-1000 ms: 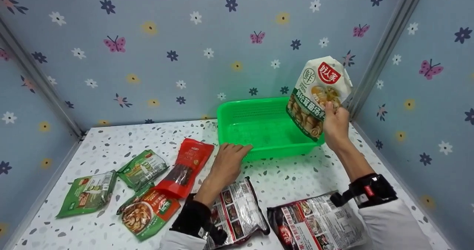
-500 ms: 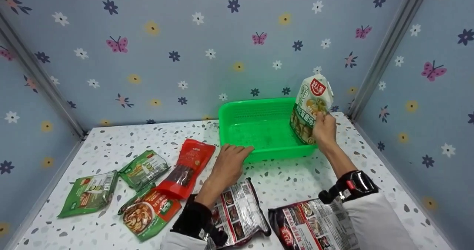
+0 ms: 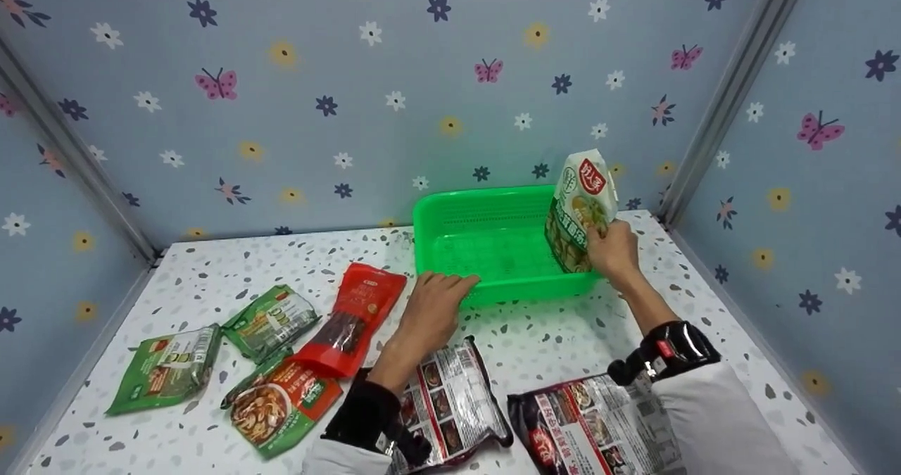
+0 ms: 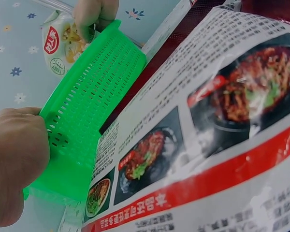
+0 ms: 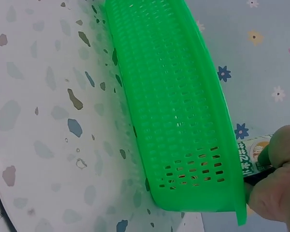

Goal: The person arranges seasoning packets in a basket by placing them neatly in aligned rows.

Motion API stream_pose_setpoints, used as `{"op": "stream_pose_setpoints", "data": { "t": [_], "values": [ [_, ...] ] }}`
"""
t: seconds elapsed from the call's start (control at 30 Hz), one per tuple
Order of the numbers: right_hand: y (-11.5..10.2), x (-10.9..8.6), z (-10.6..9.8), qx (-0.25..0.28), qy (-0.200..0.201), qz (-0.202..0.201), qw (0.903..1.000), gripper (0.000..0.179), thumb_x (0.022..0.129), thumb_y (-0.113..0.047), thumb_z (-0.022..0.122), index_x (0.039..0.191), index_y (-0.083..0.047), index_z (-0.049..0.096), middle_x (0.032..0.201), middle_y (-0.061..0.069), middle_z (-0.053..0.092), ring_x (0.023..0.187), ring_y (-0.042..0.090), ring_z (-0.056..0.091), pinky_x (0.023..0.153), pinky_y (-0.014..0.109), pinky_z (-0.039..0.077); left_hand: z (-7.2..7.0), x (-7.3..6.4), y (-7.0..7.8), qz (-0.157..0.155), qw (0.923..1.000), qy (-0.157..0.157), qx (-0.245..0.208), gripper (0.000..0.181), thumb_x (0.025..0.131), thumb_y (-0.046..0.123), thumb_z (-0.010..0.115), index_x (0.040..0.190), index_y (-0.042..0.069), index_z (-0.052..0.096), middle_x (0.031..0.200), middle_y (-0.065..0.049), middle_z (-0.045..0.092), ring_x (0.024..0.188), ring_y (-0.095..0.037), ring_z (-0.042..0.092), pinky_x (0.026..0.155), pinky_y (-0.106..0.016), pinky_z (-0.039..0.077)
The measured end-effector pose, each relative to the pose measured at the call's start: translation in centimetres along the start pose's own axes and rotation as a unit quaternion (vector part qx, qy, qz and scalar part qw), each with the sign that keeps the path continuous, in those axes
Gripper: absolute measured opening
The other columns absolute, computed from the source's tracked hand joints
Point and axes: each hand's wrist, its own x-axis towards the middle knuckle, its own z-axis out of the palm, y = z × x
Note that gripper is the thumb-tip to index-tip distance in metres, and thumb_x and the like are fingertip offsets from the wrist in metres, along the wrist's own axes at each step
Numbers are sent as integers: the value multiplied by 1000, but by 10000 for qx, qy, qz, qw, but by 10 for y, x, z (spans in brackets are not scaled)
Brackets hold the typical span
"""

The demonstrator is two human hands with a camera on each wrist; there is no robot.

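Setting the pouch (image 3: 578, 218) down well probably means steadying the green basket (image 3: 531, 290) and not loosening the pinch until the pouch's base is bearing on the floor; whether it is touching there, the near wall is hiding. The pouch is standing nearly upright inside the basket's right end, its top rising above the rim. The right hand (image 3: 614, 250) is pinching its right edge, thumb across the front, forearm reaching in from the near right; the left hand (image 3: 435, 302) is gripping the near rim's left part, fingers hooking over.

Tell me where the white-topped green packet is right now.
In the head view, the white-topped green packet is at the right end of the green basket, its top above the rim, held by the right hand.
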Motion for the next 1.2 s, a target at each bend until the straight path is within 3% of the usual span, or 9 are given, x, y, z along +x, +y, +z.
{"op": "stream_pose_setpoints", "data": {
  "t": [0.2,0.47,0.73,1.03,1.2],
  "values": [
    [0,3,-2,-640,219,-362,9971,46,116,-18,56,139,21,64,125,40,76,90,39,76,69,39,53,2,1,-1,64,9999,24,99,68,91,-13,65,153,16,68,135,-8,82,122,-32,77,116,-52,53],
    [1,8,5,-795,698,-352,9938,40,115,-16,54,123,20,70,105,38,78,77,39,73,59,36,49,1,1,2,6,10000,-92,21,66,93,-9,66,154,17,67,136,-9,82,125,-32,76,118,-52,52],
    [4,9,4,-893,667,-362,9931,44,116,-17,53,131,21,68,121,41,77,103,53,80,77,56,62,1,2,1,-45,9999,-100,5,66,93,-9,66,154,17,67,137,-8,81,125,-32,76,120,-52,52],
    [5,10,-1,-1051,474,-552,9918,42,117,-17,53,122,21,71,104,39,77,77,42,75,60,38,50,1,2,0,90,9998,153,108,67,90,-14,66,149,17,70,129,-7,84,116,-31,78,112,-50,56],
    [4,10,-1,-1110,471,-615,9908,42,116,-17,55,123,21,71,106,41,78,82,46,79,60,38,52,1,2,-1,109,9994,301,118,62,93,-12,65,147,17,72,127,-7,85,114,-31,78,109,-49,56]
  ]
}}
